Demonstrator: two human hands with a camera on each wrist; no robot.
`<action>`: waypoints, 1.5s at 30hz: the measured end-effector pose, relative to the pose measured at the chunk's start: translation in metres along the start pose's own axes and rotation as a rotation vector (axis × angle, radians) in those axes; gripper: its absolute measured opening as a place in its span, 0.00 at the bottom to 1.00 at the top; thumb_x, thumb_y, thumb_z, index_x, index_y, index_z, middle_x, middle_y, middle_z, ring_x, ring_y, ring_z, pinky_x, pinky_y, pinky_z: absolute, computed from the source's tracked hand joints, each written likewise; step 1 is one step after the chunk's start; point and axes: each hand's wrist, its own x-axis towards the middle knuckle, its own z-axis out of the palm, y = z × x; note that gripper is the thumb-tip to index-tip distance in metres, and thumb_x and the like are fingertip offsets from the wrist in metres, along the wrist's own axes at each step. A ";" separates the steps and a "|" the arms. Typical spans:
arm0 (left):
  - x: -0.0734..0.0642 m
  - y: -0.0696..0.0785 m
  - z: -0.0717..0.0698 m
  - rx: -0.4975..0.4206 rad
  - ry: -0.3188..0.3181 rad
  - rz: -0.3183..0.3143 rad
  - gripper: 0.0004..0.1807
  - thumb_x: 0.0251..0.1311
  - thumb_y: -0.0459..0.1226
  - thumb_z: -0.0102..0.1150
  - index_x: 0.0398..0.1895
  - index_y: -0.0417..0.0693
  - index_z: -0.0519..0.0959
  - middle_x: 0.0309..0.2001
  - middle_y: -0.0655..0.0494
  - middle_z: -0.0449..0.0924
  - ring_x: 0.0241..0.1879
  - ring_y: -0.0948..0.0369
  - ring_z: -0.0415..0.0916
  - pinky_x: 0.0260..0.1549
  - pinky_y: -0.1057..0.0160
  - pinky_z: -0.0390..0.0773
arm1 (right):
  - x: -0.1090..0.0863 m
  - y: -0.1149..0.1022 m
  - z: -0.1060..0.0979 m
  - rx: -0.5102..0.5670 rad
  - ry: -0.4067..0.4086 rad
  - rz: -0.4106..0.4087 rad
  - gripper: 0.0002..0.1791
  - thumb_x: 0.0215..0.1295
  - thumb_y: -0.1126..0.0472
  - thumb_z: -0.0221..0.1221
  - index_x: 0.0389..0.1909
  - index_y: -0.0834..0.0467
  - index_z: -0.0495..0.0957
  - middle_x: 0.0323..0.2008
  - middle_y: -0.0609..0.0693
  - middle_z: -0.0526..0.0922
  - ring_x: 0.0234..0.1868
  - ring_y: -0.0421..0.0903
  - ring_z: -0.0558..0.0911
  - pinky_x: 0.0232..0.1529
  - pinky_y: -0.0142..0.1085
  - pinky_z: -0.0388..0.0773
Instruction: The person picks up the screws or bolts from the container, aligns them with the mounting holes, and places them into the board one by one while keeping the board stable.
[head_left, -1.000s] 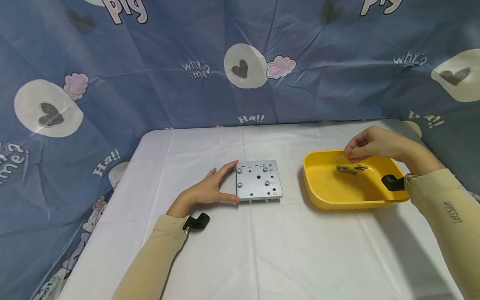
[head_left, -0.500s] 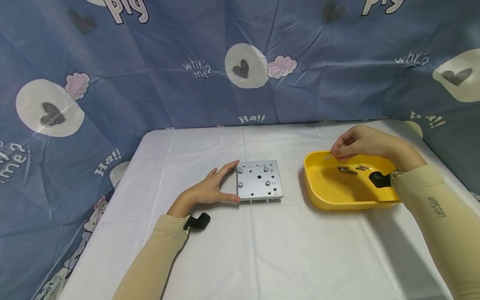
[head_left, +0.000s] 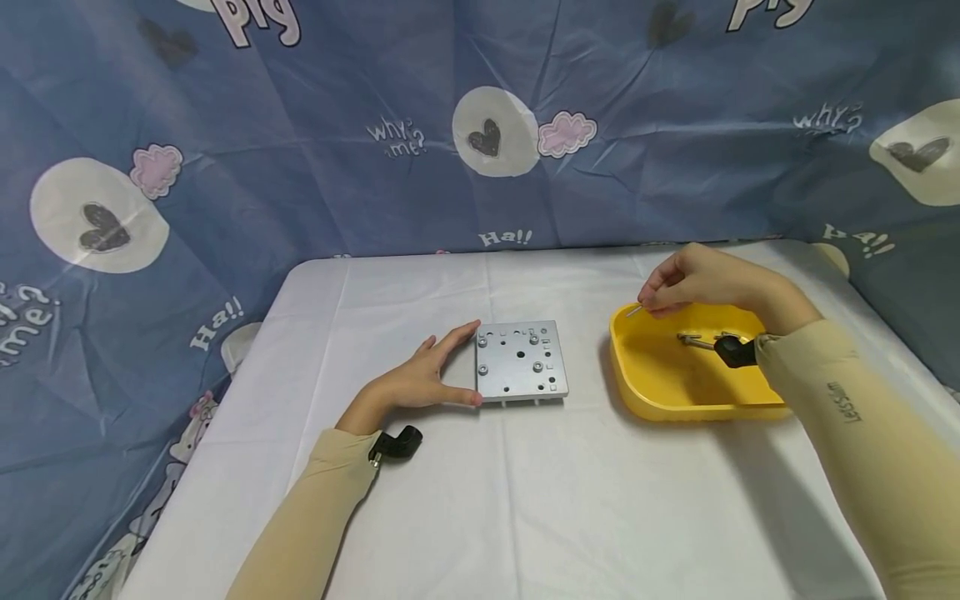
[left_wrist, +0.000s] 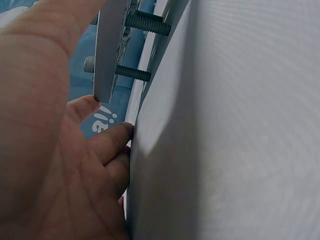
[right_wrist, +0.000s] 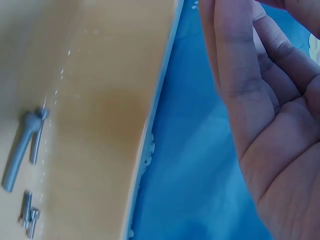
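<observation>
A square silver metal plate (head_left: pixel 517 379) with holes rests on the white table, raised on the bolt shanks below it. Several socket-head bolts stand in it; threaded shanks (left_wrist: pixel 133 73) stick out beneath in the left wrist view. My left hand (head_left: pixel 420 379) is spread along the plate's left side, straight thumb at the near corner and index fingertip at the far one. Over the far left rim of the yellow tray (head_left: pixel 660 408), my right hand (head_left: pixel 686 279) pinches a thin silver screw (head_left: pixel 634 310), its head hidden by the fingers.
Several loose screws lie in the tray, among them a longer bolt (right_wrist: pixel 21 150) beside shorter ones (right_wrist: pixel 30 212). White cloth covers the table (head_left: pixel 480 517). A blue patterned curtain (head_left: pixel 375 192) hangs behind the far edge.
My right hand has moved left with the screw, from above the tray's inside to its far left rim. The left hand and the plate have stayed in place.
</observation>
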 end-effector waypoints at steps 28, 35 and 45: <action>0.001 -0.003 0.000 0.007 -0.002 0.000 0.67 0.53 0.61 0.81 0.89 0.72 0.44 0.89 0.58 0.47 0.89 0.47 0.35 0.87 0.41 0.27 | 0.034 -0.032 0.019 -0.038 -0.035 -0.048 0.15 0.73 0.58 0.69 0.51 0.66 0.88 0.39 0.52 0.93 0.40 0.46 0.88 0.45 0.29 0.88; 0.001 -0.002 0.003 0.000 -0.005 -0.014 0.67 0.53 0.62 0.80 0.89 0.75 0.44 0.89 0.59 0.46 0.89 0.42 0.31 0.87 0.39 0.28 | 0.042 -0.033 0.022 -0.037 -0.048 -0.050 0.15 0.73 0.58 0.68 0.52 0.66 0.88 0.38 0.51 0.93 0.40 0.46 0.89 0.48 0.31 0.89; 0.000 0.001 0.001 -0.009 -0.002 -0.039 0.67 0.53 0.59 0.81 0.89 0.76 0.44 0.90 0.58 0.44 0.88 0.37 0.28 0.86 0.36 0.28 | 0.052 -0.042 0.028 -0.012 -0.053 -0.067 0.15 0.72 0.60 0.68 0.50 0.67 0.88 0.36 0.50 0.92 0.40 0.46 0.90 0.48 0.34 0.91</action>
